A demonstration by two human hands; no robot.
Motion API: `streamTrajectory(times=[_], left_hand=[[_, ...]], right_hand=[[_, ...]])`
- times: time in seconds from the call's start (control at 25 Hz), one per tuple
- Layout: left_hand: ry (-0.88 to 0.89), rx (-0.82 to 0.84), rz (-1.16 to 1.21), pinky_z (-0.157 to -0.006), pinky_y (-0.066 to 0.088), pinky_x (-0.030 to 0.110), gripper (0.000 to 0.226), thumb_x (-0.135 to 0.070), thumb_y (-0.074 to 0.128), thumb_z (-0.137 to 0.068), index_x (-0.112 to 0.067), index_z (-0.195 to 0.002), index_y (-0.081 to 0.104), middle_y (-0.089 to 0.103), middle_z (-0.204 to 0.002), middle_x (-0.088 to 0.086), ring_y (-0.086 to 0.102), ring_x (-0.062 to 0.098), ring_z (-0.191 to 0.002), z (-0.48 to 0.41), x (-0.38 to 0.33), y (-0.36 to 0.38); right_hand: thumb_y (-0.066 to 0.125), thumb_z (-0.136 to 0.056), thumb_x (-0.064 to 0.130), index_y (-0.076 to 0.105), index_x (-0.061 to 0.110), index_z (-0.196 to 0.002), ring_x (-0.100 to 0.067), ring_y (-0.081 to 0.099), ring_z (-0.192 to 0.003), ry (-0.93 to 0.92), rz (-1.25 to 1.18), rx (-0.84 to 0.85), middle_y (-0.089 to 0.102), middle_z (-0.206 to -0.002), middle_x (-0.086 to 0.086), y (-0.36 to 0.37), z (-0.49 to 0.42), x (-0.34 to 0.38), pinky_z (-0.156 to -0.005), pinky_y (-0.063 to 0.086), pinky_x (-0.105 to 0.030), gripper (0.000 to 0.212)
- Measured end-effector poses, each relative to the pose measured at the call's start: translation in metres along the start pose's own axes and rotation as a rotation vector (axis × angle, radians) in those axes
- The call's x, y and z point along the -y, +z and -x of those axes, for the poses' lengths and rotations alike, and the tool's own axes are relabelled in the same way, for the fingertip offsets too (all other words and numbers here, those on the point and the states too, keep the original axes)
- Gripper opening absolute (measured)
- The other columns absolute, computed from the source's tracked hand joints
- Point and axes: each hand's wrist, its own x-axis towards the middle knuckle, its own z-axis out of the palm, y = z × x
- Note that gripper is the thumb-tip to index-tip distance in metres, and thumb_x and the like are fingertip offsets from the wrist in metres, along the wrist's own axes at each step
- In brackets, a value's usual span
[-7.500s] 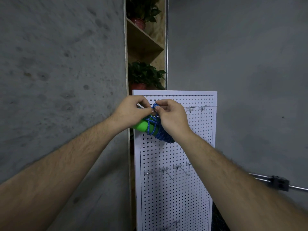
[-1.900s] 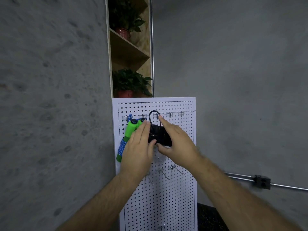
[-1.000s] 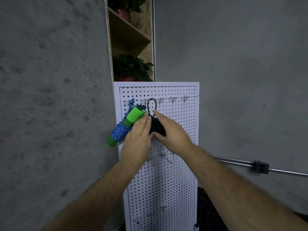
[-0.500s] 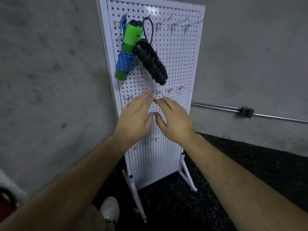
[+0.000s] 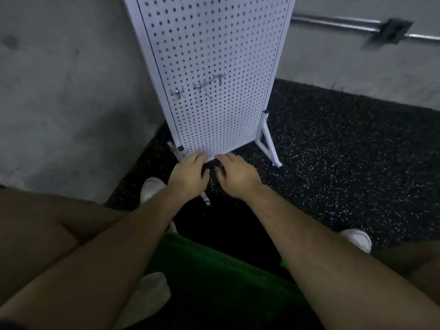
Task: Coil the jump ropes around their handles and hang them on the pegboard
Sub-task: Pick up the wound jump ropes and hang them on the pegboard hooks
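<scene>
Neither grip holds anything: the left hand and the right hand hang side by side, nearly touching, fingers slack and loosely spread, with nothing between them. They sit low, just in front of the bottom edge of the pegboard, over the speckled black floor between the board's white feet. The jump ropes are not in view. Only the lower part of the pegboard shows, and the row of metal hooks towards its left edge is bare. With both hands free and no rope on the floor, the coiling and hanging are probably done. The top of the pegboard is cut off, so this cannot be confirmed.
</scene>
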Motion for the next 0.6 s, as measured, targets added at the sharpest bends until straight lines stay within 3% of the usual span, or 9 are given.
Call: streamTrajectory(times=[0.24,0.36,0.48,0.6], left_hand=[[-0.265,0.449,-0.037,-0.101,0.045,0.047,0.052,-0.041,0.049,-0.101,-0.022,-0.148,0.041,0.045,-0.138,0.017,0.049,0.04,-0.124,0.017,0.051,0.102],[-0.395,0.704,-0.089,-0.109,0.038,0.049,0.072,-0.051,0.052,-0.099,-0.038,-0.159,0.015,0.025,-0.156,0.022,0.037,0.046,-0.135,0.019,0.064,0.135],[-0.552,0.837,-0.069,-0.117,0.031,0.053,0.09,-0.054,0.055,-0.098,-0.043,-0.158,-0.01,-0.005,-0.163,0.03,0.02,0.051,-0.145,0.011,0.074,0.154],[-0.637,0.842,-0.05,-0.116,0.033,0.053,0.088,-0.047,0.058,-0.099,-0.043,-0.158,-0.007,-0.015,-0.161,0.032,0.023,0.053,-0.143,0.011,0.085,0.172]], right_hand=[[0.044,-0.101,0.037,0.042,0.019,-0.147,-0.03,0.048,-0.123,0.131,0.024,0.273,0.054,-0.139,-0.006,0.12,0.022,-0.023,-0.094,0.044,-0.042,0.049],[0.045,-0.101,0.038,0.038,0.02,-0.15,-0.029,0.045,-0.127,0.131,0.07,0.355,0.052,-0.142,-0.003,0.155,0.03,-0.023,-0.096,0.04,-0.041,0.053],[0.047,-0.101,0.037,0.034,0.02,-0.153,-0.03,0.041,-0.132,0.133,0.075,0.429,0.048,-0.148,-0.003,0.172,0.028,-0.027,-0.102,0.036,-0.042,0.056],[0.047,-0.1,0.037,0.033,0.019,-0.154,-0.031,0.04,-0.133,0.152,0.082,0.468,0.048,-0.149,-0.004,0.188,0.027,-0.027,-0.105,0.034,-0.042,0.058]])
